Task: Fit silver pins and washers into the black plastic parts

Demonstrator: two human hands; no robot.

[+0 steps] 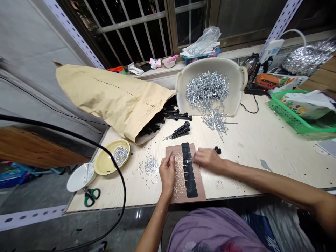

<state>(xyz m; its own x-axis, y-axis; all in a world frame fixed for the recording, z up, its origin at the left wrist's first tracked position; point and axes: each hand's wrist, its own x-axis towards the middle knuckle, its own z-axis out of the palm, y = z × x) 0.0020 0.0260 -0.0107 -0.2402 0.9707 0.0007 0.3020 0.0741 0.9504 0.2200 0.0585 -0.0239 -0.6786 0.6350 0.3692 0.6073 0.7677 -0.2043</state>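
Note:
My left hand (167, 175) rests at the left side of a brown board (202, 189), thumb and forefinger drawn close together; anything between them is too small to make out. A column of black rounded pads (189, 175) runs down the board, beside scattered pale specks (179, 175). Slightly blurred, my right hand (208, 160) is closed at the board's right edge, its fingertips by the pads. What it grips cannot be made out. Just beyond it shows a small black piece (217, 150); whether the hand touches it is unclear.
Small metal rings (151, 165) lie left of the board, near a yellow bowl (101, 162), a white bowl (78, 177) and green-handled scissors (91, 196). Behind are black parts with metal pins (181, 130), a paper sack (112, 98), and a tipped white basin (233, 70) spilling nails (207, 89).

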